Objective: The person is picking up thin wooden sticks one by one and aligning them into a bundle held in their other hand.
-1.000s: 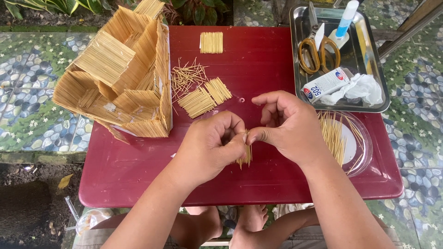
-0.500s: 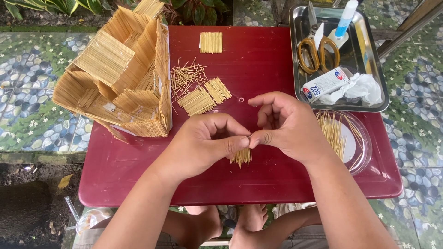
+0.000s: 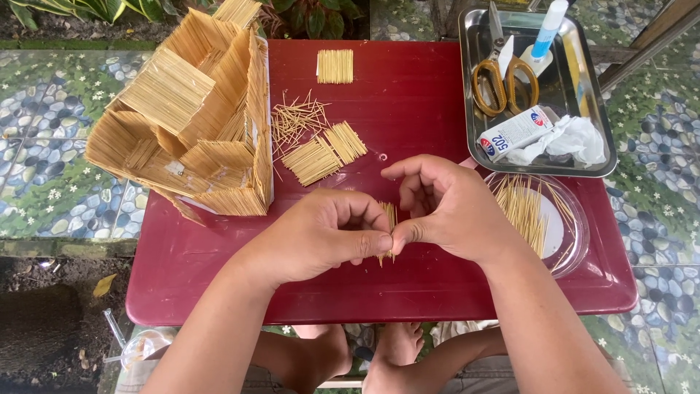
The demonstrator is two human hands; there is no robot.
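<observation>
Toothpicks point(image 3: 389, 228), a small flat bundle of them set side by side, stand upright between my two hands over the middle of the red counter point(image 3: 408, 109); my left hand point(image 3: 321, 237) pinches the bundle from the left, thumb and forefinger closed on it, the other fingers curled in; my right hand point(image 3: 456, 208) meets it from the right, thumb and forefinger shut on the same bundle, so the fingertips of both hands touch each other around the sticks; the bundle's lower ends show just below my thumbs, and I cannot tell whether they rest on the counter.

Just beyond my hands lie two glued panels of toothpicks point(image 3: 324, 152), tilted and touching, with a scatter of loose sticks point(image 3: 295, 117) behind them; a third small panel point(image 3: 335, 66) lies alone near the far edge; on the left part of the counter stands the toothpick model house point(image 3: 189, 124), its walls and roof all made of sticks, reaching out past the counter's left edge.

Beside my right wrist sits a clear round dish point(image 3: 565, 226) holding more loose toothpicks; beyond it a metal tray point(image 3: 583, 87) carries yellow-handled scissors point(image 3: 504, 76), a glue bottle with a blue body point(image 3: 547, 29), a small box point(image 3: 514, 133) and a crumpled white tissue point(image 3: 572, 138); below the counter's near edge my bare feet point(image 3: 364, 350) show.
</observation>
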